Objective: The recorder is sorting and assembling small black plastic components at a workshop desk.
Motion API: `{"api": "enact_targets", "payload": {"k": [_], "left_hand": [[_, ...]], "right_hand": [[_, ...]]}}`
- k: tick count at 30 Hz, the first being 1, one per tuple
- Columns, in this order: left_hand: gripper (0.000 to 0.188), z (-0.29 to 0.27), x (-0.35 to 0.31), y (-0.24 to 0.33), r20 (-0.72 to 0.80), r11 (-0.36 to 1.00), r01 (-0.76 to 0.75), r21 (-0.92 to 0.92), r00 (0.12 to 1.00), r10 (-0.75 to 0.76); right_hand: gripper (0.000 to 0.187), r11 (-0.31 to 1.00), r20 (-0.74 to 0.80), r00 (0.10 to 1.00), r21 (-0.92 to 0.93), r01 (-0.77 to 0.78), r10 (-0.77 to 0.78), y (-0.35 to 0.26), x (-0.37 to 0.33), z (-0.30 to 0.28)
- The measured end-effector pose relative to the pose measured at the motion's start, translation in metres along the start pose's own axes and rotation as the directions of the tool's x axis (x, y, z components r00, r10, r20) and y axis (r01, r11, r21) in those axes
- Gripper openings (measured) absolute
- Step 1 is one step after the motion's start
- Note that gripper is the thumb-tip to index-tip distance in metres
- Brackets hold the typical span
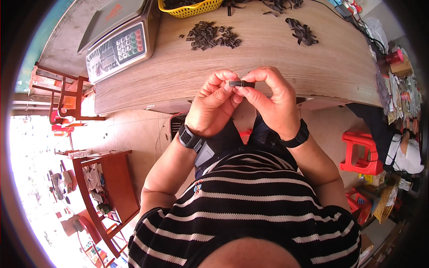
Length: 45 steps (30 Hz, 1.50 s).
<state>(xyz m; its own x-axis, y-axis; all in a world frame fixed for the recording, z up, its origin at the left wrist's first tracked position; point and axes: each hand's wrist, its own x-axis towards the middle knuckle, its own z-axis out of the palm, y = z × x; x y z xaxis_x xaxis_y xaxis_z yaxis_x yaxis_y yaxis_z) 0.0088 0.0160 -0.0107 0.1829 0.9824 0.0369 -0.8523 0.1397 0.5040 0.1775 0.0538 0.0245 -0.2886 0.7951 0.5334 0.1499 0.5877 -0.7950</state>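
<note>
Striped in black and white, the shirt [250,196] of the seated person fills the lower middle of the view, with a bare forearm reaching up on either side. Each wrist carries something dark: a watch [189,137] on the left, a black band [298,136] on the right.

Just beyond, the left hand [208,107] and the right hand [278,102] meet at the near edge of the tabletop [178,71]. Between them lies a short dark strip [234,83]; the left fingers are closed in a pinch on its left end, and the right thumb and forefinger are closed on its right end.

Past the hands, a loose heap of small dark pieces [204,36] sits on the wood, with a bunch of longer dark strips [302,33] well apart to its right. A weighing scale [118,50] stands at the left, and a yellow basket [192,10] with dark contents rests at the far edge of view. Lower down, on the floor to the right, is a red stool [363,154].
</note>
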Motion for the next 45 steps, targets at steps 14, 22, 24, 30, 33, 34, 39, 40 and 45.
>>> {"api": "enact_targets", "payload": {"k": [14, 22, 24, 30, 33, 34, 39, 40, 45], "left_hand": [[0.012, -0.009, 0.011, 0.014, 0.247, 0.934, -0.008, 0.358, 0.965, -0.086], [0.012, -0.006, 0.014, 0.042, 0.254, 0.834, 0.139, 0.535, 0.914, -0.315], [0.016, -0.008, 0.016, 0.043, 0.318, 0.84, 0.086, 0.536, 0.901, -0.295], [0.021, -0.003, 0.014, 0.045, 0.28, 0.842, 0.093, 0.531, 0.919, -0.278], [0.022, -0.002, 0.014, 0.047, 0.295, 0.816, 0.041, 0.577, 0.921, -0.254], [0.022, -0.002, 0.014, 0.047, 0.295, 0.816, 0.041, 0.577, 0.921, -0.255], [0.02, 0.005, 0.008, 0.038, 0.207, 0.737, -0.06, 0.674, 0.972, -0.11], [0.02, 0.007, 0.005, 0.033, 0.206, 0.735, -0.057, 0.675, 0.972, -0.113], [0.016, 0.021, -0.009, -0.001, 0.083, 0.545, -0.232, 0.806, 0.955, 0.284]], "right_hand": [[0.02, 0.994, 0.128, 0.987, -0.037, 0.105, -0.1, 0.006, -0.005, -0.01], [0.019, 0.991, 0.16, 0.979, -0.001, 0.131, -0.129, 0.004, -0.006, -0.013], [0.019, 0.99, 0.162, 0.977, -0.012, 0.142, -0.139, 0.003, -0.005, -0.013], [0.021, 0.978, 0.173, 0.968, -0.069, 0.195, -0.181, -0.002, 0.0, -0.014], [0.022, 0.967, 0.186, 0.961, -0.113, 0.229, -0.206, -0.003, 0.0, -0.014], [0.023, 0.965, 0.19, 0.96, -0.125, 0.232, -0.206, -0.004, 0.0, -0.013], [0.023, 0.933, 0.174, 0.957, -0.239, 0.268, -0.23, -0.004, -0.002, -0.012], [0.023, 0.903, 0.157, 0.96, -0.33, 0.274, -0.234, -0.003, -0.004, -0.01], [0.024, 0.8, 0.128, 0.948, -0.512, 0.313, -0.29, 0.002, -0.006, -0.009]]}}
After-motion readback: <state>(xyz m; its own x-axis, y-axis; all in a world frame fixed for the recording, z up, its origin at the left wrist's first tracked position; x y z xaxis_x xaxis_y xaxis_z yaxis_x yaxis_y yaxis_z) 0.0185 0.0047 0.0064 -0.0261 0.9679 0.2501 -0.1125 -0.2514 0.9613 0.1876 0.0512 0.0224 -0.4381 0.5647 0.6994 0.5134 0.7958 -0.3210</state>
